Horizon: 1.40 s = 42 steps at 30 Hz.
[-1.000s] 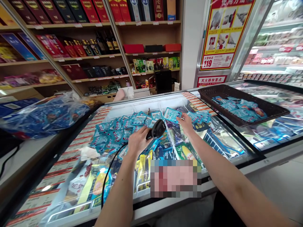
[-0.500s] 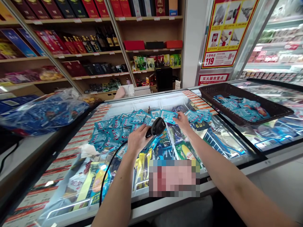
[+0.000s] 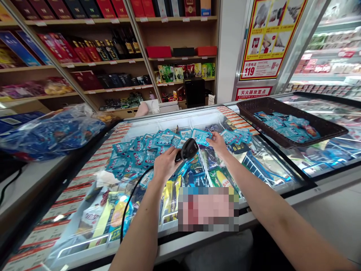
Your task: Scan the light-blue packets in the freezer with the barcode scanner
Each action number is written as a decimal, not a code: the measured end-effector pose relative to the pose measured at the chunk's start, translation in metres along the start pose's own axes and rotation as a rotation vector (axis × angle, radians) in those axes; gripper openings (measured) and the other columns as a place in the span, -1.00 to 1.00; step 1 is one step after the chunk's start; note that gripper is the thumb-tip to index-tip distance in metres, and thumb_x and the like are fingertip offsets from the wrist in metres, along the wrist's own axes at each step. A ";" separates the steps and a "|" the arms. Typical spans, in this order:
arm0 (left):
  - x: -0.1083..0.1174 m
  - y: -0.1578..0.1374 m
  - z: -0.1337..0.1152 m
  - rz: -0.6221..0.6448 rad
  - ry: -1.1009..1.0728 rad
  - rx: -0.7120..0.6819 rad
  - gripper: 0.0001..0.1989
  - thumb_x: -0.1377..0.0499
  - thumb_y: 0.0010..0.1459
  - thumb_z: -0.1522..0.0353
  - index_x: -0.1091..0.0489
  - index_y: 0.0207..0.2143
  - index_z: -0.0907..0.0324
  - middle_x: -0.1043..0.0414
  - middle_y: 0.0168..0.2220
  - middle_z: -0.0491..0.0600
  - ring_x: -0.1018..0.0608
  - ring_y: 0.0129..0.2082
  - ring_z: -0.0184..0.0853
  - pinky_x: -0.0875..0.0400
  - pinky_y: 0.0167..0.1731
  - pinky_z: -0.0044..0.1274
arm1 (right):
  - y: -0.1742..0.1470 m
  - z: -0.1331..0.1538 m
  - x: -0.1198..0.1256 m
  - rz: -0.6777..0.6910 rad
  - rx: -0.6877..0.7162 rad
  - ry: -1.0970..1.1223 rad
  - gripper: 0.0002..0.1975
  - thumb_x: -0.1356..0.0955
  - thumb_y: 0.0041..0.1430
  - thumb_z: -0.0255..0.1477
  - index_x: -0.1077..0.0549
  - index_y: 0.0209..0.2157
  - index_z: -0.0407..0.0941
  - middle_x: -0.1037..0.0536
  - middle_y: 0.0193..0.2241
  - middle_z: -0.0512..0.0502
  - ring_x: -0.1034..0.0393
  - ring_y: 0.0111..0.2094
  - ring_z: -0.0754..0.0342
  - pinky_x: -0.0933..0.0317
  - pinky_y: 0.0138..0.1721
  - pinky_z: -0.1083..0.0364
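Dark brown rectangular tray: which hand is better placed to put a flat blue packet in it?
Likely the right hand: it pinches a flat blue packet and is nearer the dark brown rectangular tray. The left hand, farther away, grips a black corded handheld scanner.

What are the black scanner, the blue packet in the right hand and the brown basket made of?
The black scanner looks like hard plastic: smooth, dark, with a soft shine. The blue packet seems thin, glossy, printed plastic film, perhaps foil: it catches the light. The brown basket is probably plastic with a woven-looking finish, judging by its textured sides; wicker is possible too.
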<state>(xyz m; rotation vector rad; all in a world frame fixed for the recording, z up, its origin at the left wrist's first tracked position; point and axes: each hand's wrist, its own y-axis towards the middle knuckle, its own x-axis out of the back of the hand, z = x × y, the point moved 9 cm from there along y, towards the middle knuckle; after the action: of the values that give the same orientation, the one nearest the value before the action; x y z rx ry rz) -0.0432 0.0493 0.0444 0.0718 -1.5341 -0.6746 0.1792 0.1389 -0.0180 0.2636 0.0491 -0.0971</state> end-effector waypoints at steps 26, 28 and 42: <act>0.009 -0.002 0.010 -0.075 0.035 0.058 -0.66 -0.06 0.15 0.16 -0.35 -0.06 0.07 -0.44 -0.12 -0.01 -0.51 -0.25 -0.26 -0.21 -0.47 -0.51 | -0.026 0.050 0.040 -0.484 0.258 -1.126 -0.68 -0.21 0.17 -0.38 -0.43 -0.11 -0.19 -0.29 0.03 -0.34 -0.09 0.01 -0.25 -0.03 -0.03 -0.18; 0.011 -0.003 0.015 -0.087 0.037 0.090 -0.65 -0.07 0.14 0.18 -0.35 -0.05 0.07 -0.44 -0.11 0.00 -0.51 -0.23 -0.25 -0.21 -0.47 -0.52 | -0.026 0.053 0.026 -0.377 0.302 -1.152 -0.69 -0.20 0.19 -0.34 -0.46 -0.14 -0.14 -0.32 0.02 -0.29 -0.08 0.02 -0.25 0.00 -0.03 -0.19; 0.028 -0.009 0.042 -0.257 0.032 0.277 -0.66 -0.07 0.14 0.15 -0.38 -0.09 0.09 -0.45 -0.17 0.00 -0.49 -0.23 -0.24 -0.13 -0.47 -0.51 | -0.032 0.046 -0.025 0.002 0.444 -1.289 -0.62 -0.14 0.29 -0.28 -0.41 -0.01 -0.09 -0.42 0.03 -0.14 -0.16 0.07 -0.11 0.20 0.17 -0.20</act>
<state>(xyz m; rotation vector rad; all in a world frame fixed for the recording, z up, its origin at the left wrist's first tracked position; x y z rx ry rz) -0.0883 0.0447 0.0679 0.4932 -1.5943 -0.6547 0.1530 0.0980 0.0198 0.6026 -1.2657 -0.2619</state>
